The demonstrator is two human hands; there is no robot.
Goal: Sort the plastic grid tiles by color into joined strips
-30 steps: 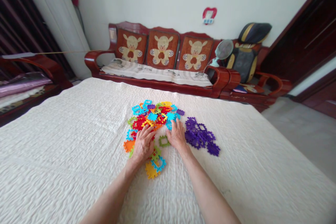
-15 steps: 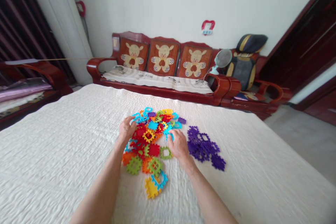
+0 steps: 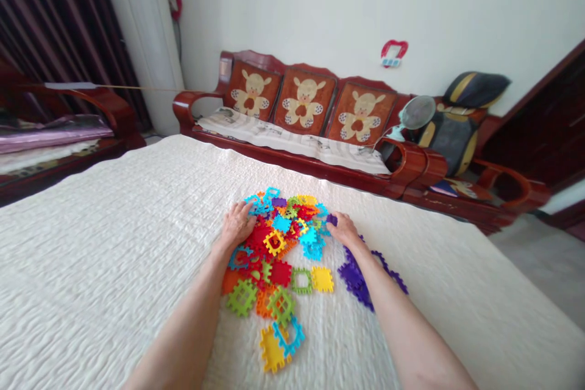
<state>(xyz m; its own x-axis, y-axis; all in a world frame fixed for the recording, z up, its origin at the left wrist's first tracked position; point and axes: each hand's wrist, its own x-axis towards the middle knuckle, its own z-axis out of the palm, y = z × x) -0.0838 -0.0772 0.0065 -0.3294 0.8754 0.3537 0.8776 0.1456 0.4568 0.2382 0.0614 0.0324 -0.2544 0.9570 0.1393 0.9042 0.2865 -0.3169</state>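
A heap of flat plastic building tiles with notched edges, in red [image 3: 261,241], blue, yellow, green and orange, lies on the white bedspread. My left hand [image 3: 238,223] rests along the heap's left side, fingers loosely apart and touching blue and red tiles. Off the heap's right edge, my right hand [image 3: 343,230] has its fingertips closed on a small purple tile [image 3: 331,219]. Beneath my right forearm sits a separate group of purple tiles [image 3: 354,277], partly hidden by it. A green frame tile [image 3: 301,281] and a yellow tile [image 3: 323,279] lie side by side.
The quilted bedspread [image 3: 114,244] spreads around the tiles. Beyond it stands a wooden sofa [image 3: 278,149] with bear cushions [image 3: 301,100]. A small fan [image 3: 417,113] and a massage seat pad [image 3: 452,140] are at the right.
My right hand has moved right and away from me, from the heap's blue tiles to the purple tile. The yellow tile beside the green frame is uncovered. The view has shifted left.
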